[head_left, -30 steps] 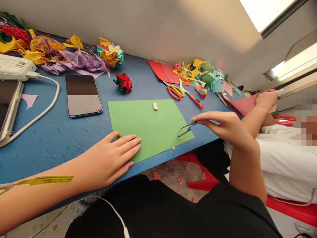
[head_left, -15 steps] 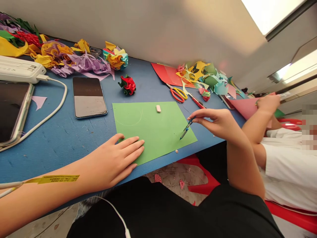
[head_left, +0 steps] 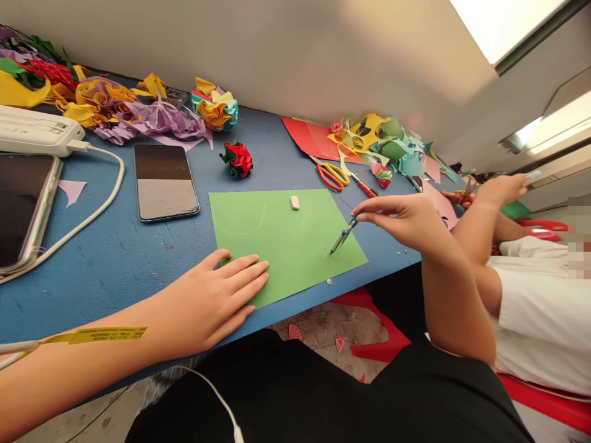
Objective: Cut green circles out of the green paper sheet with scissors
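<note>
A sheet of green paper (head_left: 295, 246) lies on the blue table, with a faint curved line drawn near its left side. My left hand (head_left: 231, 295) rests flat on the sheet's lower left corner, fingers stretched out. Between the thumb and fingertips of my right hand (head_left: 401, 221) is the top of a small blue drawing compass (head_left: 342, 236). The compass leans, its lower end at the right part of the paper. A small whitish eraser (head_left: 295, 202) sits near the sheet's upper edge.
A phone (head_left: 167, 183), a red paper flower (head_left: 237, 159) and scissors (head_left: 333, 175) lie beyond the sheet. Crumpled paper flowers (head_left: 166, 120) and a power bank (head_left: 41, 130) are at left, paper scraps (head_left: 392, 141) at back right. Another person's arm (head_left: 484, 209) works at right.
The compass in my right hand has tilted more, and its lower end has shifted slightly left. My left hand stays put. The other person's pink paper has been lowered to the table.
</note>
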### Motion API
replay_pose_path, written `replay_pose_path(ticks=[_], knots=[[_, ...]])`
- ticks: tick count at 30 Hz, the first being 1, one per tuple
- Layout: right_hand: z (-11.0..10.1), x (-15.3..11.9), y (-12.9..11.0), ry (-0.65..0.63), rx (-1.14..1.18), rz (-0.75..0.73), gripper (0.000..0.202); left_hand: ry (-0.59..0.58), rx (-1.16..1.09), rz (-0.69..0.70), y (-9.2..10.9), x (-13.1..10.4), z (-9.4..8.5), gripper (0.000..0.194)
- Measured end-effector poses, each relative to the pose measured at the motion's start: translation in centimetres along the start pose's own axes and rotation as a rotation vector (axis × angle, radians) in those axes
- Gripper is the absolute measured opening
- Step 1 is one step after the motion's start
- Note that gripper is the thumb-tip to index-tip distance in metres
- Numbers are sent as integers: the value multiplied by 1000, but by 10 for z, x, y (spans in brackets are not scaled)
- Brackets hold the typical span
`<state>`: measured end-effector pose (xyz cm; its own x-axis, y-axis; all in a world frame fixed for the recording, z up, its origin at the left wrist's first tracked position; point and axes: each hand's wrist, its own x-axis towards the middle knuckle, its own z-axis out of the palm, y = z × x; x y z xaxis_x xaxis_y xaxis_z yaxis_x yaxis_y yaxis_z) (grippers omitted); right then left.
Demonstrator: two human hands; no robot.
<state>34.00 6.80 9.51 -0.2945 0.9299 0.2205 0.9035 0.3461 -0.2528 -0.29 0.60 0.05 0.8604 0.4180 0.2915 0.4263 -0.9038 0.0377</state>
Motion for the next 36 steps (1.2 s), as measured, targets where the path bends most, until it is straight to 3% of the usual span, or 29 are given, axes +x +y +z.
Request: replay_pose_path(ticks=[27,36], knots=[[-3,3,4,162,-222,51,14,2,-32,-32,1,-2,2,39],[-13,-3,-5,146,-321,54,20,-16,17,-14,1,-2,3,41]])
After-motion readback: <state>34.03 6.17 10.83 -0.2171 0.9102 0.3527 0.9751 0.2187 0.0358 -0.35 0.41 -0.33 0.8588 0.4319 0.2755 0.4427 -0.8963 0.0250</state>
